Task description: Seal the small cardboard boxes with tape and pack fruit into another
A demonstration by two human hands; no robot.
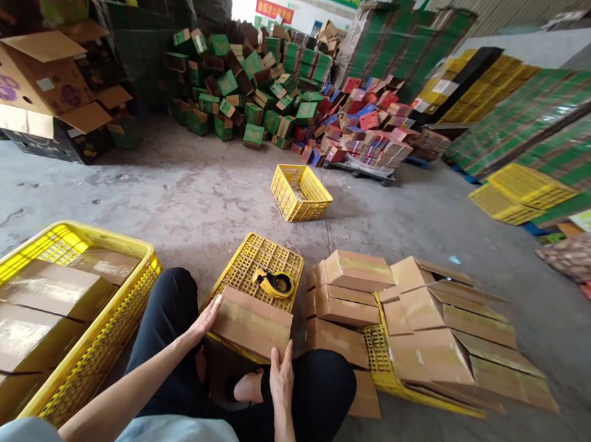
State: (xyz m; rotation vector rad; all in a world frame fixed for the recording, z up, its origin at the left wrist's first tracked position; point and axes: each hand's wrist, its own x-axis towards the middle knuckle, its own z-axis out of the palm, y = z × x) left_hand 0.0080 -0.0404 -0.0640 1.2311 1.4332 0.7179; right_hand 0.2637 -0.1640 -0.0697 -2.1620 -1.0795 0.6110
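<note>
Between my knees a closed brown cardboard box [254,320] lies on an upturned yellow plastic crate [253,252]. My left hand [205,319] presses against the box's left end, its fingers along the edge. At the near right corner, my right hand [281,373] touches the box with its fingers pointing up. The two hands hold the box between them. Just beyond it, a yellow tape dispenser [273,283] with a dark roll rests on the crate's grid. The underside of the box is hidden.
On the left stands a large yellow crate [148,255] with several taped boxes [46,286] in it. Stacked cardboard boxes [355,271] lie to the right, some on another yellow crate [380,359]. A smaller yellow basket [301,205] sits ahead, before a heap of green boxes [253,135].
</note>
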